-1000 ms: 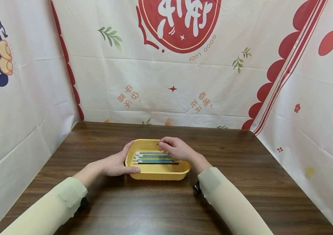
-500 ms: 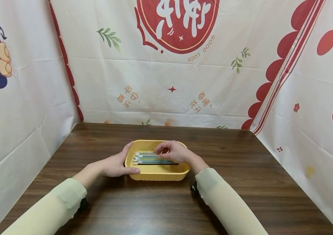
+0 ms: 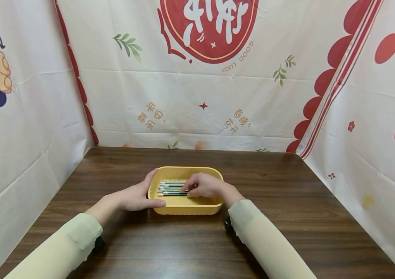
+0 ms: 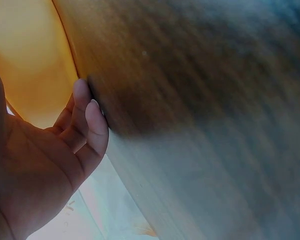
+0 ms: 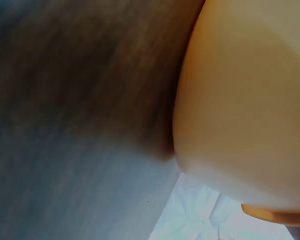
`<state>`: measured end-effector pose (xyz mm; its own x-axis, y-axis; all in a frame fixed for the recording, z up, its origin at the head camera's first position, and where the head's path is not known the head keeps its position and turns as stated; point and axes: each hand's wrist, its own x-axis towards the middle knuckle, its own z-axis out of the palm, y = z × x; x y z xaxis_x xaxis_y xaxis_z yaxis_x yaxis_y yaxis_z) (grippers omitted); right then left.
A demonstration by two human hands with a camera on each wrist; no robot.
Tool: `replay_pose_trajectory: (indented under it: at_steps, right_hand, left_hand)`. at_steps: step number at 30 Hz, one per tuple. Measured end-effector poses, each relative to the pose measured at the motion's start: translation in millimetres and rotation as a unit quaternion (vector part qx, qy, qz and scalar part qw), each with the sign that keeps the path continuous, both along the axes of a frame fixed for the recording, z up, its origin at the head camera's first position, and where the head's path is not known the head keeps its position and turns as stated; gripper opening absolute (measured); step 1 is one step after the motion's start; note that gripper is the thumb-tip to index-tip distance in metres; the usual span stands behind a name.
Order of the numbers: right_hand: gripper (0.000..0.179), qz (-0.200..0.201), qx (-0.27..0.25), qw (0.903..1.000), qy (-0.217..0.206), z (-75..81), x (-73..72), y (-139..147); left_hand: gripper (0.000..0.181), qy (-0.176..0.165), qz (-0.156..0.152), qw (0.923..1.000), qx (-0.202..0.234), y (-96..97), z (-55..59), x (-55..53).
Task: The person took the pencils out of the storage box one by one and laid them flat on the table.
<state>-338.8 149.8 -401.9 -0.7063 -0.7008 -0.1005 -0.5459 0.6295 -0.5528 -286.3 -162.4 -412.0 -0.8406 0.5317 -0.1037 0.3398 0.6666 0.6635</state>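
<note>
In the head view a yellow oblong plastic tray (image 3: pixel 187 209) sits on the table with several slim pencils (image 3: pixel 169 188) inside. They lie side by side, pointing left to right, eraser ends at the left. My left hand (image 3: pixel 135 195) holds the tray's left end, thumb over the front rim and fingers along the far left corner. In the left wrist view its fingers (image 4: pixel 97 127) lie against the outer wall. Inside the tray, my right hand (image 3: pixel 207 185) has its thumb and index fingertip down at the front pencils. It hides their right ends, and whether it pinches one is unclear.
The dark wooden table (image 3: pixel 197 248) extends around the tray on all sides. A white printed cloth (image 3: pixel 197 85) hangs behind it and along both sides. The right wrist view is filled mostly by the tray's outer wall (image 5: pixel 240 115).
My right hand has come from the back rim down among the pencils, toward the front of the tray. My left hand keeps its hold on the tray, and the pencils show no clear shift.
</note>
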Motion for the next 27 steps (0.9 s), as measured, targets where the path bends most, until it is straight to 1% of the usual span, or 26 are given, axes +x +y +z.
replay_pose_trajectory:
  at_steps: [6,13,23,27]
  right_hand:
    - [0.02,0.0,0.01,0.9999,-0.004,-0.4,3.4,-0.6]
    - [0.018,-0.001,0.008,1.0,-0.004,-0.1,5.0,-1.1]
    - [0.015,-0.01,0.027,0.9992,0.027,3.2,8.0,-4.4]
    - [0.013,-0.009,0.021,0.9992,0.033,1.5,7.3,-4.7]
  left_hand:
    - [0.132,0.0,0.002,1.0,-0.002,0.5,-0.6,0.6]
    - [0.131,0.002,0.0,1.0,-0.002,1.0,-0.6,2.3]
    - [0.13,0.006,0.0,1.0,-0.002,0.8,1.1,3.9]
    - [0.13,0.005,-0.001,1.0,-0.002,0.7,1.3,3.9]
